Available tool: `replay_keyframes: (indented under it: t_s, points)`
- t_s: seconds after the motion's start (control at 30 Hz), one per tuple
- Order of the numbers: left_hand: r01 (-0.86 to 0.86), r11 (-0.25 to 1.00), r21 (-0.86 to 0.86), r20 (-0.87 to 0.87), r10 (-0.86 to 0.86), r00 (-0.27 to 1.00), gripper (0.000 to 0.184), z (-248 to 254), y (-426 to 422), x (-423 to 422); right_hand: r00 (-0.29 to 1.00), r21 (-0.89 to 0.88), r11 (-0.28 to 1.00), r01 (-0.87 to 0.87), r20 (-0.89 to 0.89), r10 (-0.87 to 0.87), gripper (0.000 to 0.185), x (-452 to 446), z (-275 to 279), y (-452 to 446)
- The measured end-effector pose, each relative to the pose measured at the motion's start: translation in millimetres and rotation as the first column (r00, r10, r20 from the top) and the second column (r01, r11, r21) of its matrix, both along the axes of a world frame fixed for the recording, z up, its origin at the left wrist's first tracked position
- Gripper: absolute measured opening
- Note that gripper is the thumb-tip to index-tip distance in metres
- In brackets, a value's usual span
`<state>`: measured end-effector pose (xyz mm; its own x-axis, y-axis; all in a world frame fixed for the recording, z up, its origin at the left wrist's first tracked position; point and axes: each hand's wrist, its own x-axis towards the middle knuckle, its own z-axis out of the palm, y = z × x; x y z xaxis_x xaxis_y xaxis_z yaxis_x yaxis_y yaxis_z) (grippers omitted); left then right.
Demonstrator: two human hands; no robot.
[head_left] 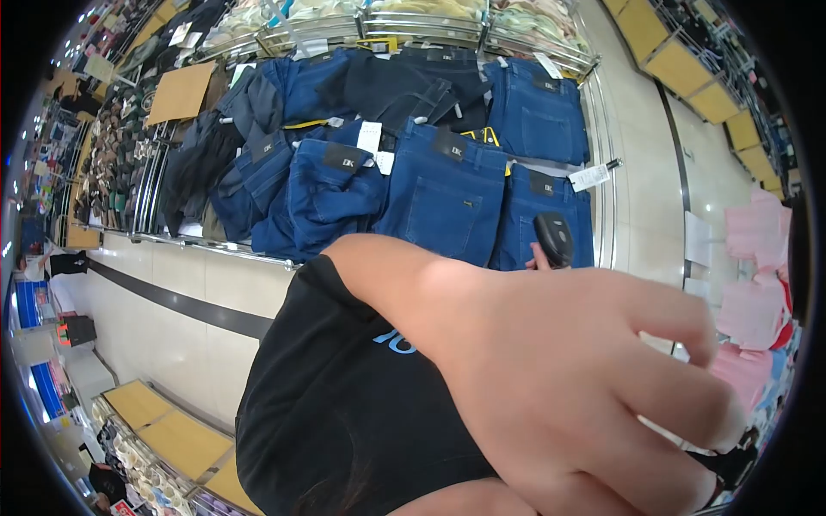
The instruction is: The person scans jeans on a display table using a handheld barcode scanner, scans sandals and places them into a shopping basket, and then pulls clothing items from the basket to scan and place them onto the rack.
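Note:
My left hand (585,370) is very close to the camera at the lower right, its back showing. Its fingers are bent and spread apart, with nothing visible in them. The arm crosses from the black sleeve on the left. Behind it, a black handheld device (553,240) shows above folded blue jeans. Fingertips of my right hand (537,258) are against the device's side; the rest of that hand is hidden. Nearest to the device are the folded jeans (527,217) with a white tag (589,178).
A metal-railed display table (605,215) holds folded and crumpled jeans, with a cardboard piece (181,93) at its left. Pale clothing fills bins (426,30) behind. Pink garments (757,228) hang at the right. A tiled aisle (641,172) runs beside the table.

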<state>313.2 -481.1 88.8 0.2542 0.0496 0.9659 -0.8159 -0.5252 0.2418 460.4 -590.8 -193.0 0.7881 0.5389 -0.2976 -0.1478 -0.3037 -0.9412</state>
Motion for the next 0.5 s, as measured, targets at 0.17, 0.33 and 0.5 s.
replay_keyframes:
  t_s: [0.17, 0.33, 0.5]
  points:
    - [0.257, 0.965, -0.044, -0.238, -0.260, 0.936, 0.017, -1.8, 2.9, 0.0, 0.995, 0.363, 0.930, 0.048, 0.068, -0.078, 0.014, 18.0, -0.1, -32.4]
    - [0.672, 0.715, -0.193, -0.227, -0.699, 0.678, 0.022, 17.0, -12.5, -22.8, 0.966, 0.570, 0.785, 0.243, -0.071, -0.248, 0.024, 17.2, 46.2, -44.8]
    - [0.682, -0.245, -0.689, 0.060, -0.957, -0.283, 0.028, 12.8, -52.3, -29.2, 0.937, 0.604, 0.718, 0.347, -0.193, -0.292, 0.024, 22.9, 53.4, -52.1]
